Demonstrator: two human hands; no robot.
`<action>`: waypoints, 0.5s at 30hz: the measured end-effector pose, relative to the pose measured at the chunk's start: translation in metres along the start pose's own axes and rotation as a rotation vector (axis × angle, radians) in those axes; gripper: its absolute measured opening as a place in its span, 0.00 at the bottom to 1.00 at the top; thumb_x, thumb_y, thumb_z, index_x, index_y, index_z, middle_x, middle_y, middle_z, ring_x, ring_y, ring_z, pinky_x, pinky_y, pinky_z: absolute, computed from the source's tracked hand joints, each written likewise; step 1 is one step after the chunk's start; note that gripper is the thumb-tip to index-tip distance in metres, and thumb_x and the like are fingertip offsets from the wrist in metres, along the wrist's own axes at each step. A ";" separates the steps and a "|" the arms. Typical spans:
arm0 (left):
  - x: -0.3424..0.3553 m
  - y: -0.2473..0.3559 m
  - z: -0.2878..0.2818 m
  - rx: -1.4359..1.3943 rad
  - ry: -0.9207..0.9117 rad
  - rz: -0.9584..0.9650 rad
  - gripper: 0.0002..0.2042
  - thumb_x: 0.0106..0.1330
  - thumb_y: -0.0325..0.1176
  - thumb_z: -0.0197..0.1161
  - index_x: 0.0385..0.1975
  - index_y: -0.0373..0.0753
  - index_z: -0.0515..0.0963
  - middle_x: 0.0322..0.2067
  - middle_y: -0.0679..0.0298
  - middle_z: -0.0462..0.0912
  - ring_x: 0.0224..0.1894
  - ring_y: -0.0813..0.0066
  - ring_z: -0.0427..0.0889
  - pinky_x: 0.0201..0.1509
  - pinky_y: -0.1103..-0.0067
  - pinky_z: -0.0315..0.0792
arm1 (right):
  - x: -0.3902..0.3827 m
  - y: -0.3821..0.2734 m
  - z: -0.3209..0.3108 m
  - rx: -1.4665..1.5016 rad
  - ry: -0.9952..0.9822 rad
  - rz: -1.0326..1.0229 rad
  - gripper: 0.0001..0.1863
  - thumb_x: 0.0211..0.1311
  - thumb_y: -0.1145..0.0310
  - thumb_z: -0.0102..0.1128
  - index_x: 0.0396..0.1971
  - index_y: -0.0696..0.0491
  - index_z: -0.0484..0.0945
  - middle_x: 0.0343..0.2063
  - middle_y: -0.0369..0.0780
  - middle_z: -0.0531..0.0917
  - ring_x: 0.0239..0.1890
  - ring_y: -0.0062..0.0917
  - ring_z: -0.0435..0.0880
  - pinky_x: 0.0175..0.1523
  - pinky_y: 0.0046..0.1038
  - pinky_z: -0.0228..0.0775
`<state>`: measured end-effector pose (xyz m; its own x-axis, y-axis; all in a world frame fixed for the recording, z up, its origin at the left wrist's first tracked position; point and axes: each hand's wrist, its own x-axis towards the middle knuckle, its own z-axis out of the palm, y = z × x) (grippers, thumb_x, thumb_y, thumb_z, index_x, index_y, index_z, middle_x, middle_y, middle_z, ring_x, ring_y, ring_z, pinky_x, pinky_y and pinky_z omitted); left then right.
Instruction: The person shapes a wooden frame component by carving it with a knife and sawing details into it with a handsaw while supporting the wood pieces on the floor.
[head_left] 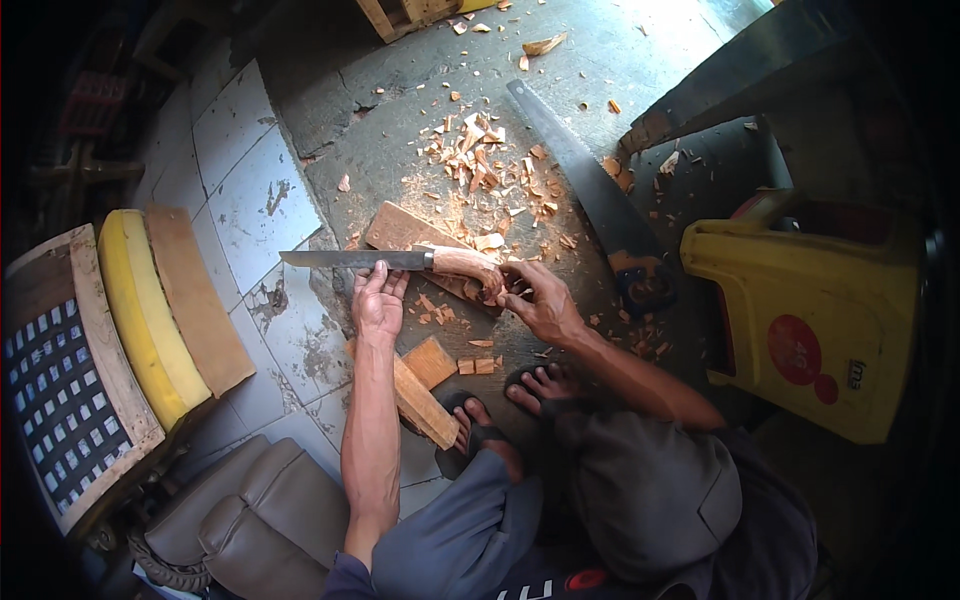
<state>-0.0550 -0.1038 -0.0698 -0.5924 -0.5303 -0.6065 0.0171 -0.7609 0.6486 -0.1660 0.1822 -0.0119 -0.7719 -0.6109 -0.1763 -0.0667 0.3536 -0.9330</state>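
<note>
A long knife (350, 259) with a dark blade and a carved wooden handle (462, 262) lies level across my view, its tip to the left. My left hand (380, 300) supports the blade from below, palm up, thumb against the blade near the collar. At the right end, my right hand (540, 302) has its fingers closed around the curved butt of the handle. Beneath the knife is a flat wooden board (400, 225) on the floor, partly hidden by the handle.
Wood chips (475, 155) litter the concrete floor. A handsaw (590, 180) lies to the right, beside a yellow plastic stool (800, 300). Wood offcuts (425, 395) rest by my sandalled feet. At left stand a yellow cushion (150, 310) and brown padded seat parts (270, 500).
</note>
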 end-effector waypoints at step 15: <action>-0.002 0.000 0.007 -0.044 -0.008 0.003 0.09 0.72 0.26 0.64 0.43 0.47 0.71 0.41 0.65 0.84 0.47 0.65 0.86 0.60 0.58 0.80 | 0.001 0.008 -0.001 0.006 -0.003 0.037 0.25 0.59 0.67 0.73 0.57 0.52 0.79 0.42 0.43 0.83 0.45 0.35 0.85 0.52 0.35 0.77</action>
<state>-0.0596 -0.1007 -0.0653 -0.5986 -0.5298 -0.6008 0.0543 -0.7752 0.6294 -0.1679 0.1854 -0.0187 -0.7718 -0.5996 -0.2118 -0.0344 0.3719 -0.9276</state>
